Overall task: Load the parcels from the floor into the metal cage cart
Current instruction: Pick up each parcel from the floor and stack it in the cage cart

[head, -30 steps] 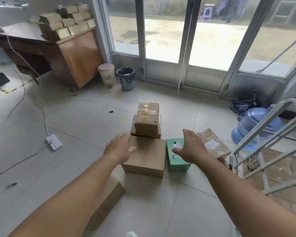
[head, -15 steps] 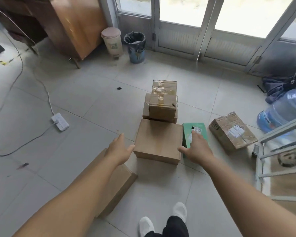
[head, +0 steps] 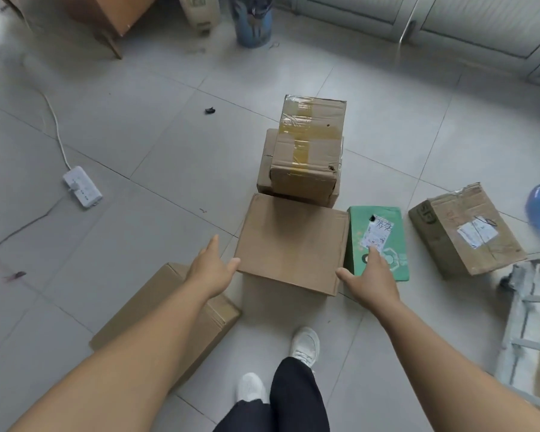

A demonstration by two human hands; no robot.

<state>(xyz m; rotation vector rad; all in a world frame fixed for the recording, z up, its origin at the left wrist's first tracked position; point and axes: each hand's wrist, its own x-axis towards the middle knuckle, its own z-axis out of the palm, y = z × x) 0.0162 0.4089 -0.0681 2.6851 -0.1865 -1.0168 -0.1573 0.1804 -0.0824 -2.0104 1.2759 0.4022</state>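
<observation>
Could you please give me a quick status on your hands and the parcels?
Both hands open, left hand and right hand flanking the plain box. Nothing lifted. Green parcel under right fingers.

Plain brown box [head: 289, 244] at my 12; green parcel [head: 376, 241], white label, at 1; yellow-taped brown box [head: 306, 151] beyond; grey-white floor tiles [head: 156, 145].

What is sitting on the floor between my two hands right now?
In the head view, the plain cardboard box lies between the left hand and right hand, one hand at each of its sides, fingers open.
</observation>
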